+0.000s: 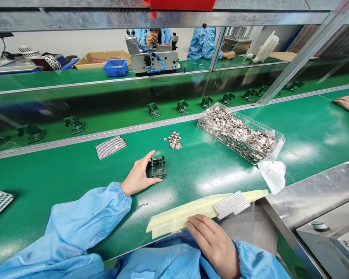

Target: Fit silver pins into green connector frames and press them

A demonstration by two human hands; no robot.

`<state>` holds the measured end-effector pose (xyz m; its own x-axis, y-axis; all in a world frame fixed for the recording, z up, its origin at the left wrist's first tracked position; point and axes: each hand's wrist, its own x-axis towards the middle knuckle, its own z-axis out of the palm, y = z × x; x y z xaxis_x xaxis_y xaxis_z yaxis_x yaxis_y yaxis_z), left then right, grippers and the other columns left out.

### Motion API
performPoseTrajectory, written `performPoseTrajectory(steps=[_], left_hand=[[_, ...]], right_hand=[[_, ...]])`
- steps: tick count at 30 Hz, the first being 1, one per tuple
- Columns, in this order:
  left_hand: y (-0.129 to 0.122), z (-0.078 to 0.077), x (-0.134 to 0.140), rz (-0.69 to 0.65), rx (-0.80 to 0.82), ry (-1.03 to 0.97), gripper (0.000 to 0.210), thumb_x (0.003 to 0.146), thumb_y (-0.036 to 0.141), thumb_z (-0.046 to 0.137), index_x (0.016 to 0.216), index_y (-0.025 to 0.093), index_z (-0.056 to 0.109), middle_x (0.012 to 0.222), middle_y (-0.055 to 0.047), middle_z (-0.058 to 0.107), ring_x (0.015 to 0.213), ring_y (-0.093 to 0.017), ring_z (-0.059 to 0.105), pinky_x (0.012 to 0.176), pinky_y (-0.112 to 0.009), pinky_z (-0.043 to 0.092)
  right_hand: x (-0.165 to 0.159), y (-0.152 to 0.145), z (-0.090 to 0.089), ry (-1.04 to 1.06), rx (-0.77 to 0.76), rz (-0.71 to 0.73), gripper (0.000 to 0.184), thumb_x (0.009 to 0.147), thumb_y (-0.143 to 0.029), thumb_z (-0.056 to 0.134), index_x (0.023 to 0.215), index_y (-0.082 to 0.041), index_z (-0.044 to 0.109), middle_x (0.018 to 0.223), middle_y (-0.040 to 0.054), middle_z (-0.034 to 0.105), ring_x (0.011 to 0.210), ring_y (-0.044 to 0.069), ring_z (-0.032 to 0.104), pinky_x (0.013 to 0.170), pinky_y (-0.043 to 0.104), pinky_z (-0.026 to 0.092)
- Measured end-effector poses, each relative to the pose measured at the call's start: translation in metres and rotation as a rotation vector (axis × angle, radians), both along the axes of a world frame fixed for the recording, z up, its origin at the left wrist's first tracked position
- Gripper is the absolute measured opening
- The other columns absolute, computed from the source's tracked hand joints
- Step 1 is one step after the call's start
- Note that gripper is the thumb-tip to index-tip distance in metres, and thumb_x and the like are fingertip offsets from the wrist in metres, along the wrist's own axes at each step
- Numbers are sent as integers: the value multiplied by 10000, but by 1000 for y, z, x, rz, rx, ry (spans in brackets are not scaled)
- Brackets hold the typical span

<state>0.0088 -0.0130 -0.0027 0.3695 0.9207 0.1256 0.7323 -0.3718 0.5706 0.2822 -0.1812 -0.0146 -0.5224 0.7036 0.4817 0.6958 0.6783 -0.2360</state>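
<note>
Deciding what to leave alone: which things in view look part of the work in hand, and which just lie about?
Likely part of the work:
green circuit-board assembly, held by the left hand
yellow tape, at the right hand
silver gridded plate on the tape
loose metal pieces
clear bin of metal pieces

Probably just lying about:
blue plastic bin
cardboard box
white sheet

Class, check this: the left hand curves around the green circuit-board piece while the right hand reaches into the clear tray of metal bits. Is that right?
Not quite: the right hand isn't in the clear tray; the head view shows it at the yellow strip. The left hand does curve around the green circuit-board piece.
</note>
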Motion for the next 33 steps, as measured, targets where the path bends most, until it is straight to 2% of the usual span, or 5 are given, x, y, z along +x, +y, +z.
performPoseTrajectory(steps=[5,11,16,20,33], left_hand=[[-12,8,28,-66,-14,-323,570,729,350,756,1227,227,509,1222,-119,507,1078,-253,601,842,-386,570],[-49,16,91,-187,-507,-745,553,680,300,791,1149,235,503,1042,-43,614,837,-169,673,753,-311,589],[-66,17,126,-327,-636,-770,476,728,219,723,1154,247,511,949,-15,658,813,-157,675,715,-266,567],[-69,14,130,-385,-602,-682,435,777,249,677,1180,244,512,858,-7,654,737,-147,651,624,-235,526],[-67,6,121,-487,-454,-584,430,848,242,643,1249,250,488,846,3,648,660,-121,600,589,-215,468]], right_hand=[[0,6,12,184,25,-58,351,1023,-139,338,1080,-148,684,978,94,745,841,189,699,748,312,611],[8,5,39,681,-230,-544,62,892,-212,638,855,-205,687,745,15,722,610,154,670,552,228,562],[8,5,46,1029,-383,-667,74,836,-247,690,828,-184,652,723,19,707,638,154,665,579,231,554],[0,10,42,1035,-370,-686,61,819,-216,673,852,-195,626,722,-1,677,639,131,620,600,227,517],[-6,16,33,1043,-412,-707,152,809,-195,660,900,-212,539,713,-28,633,625,118,573,586,222,463]])
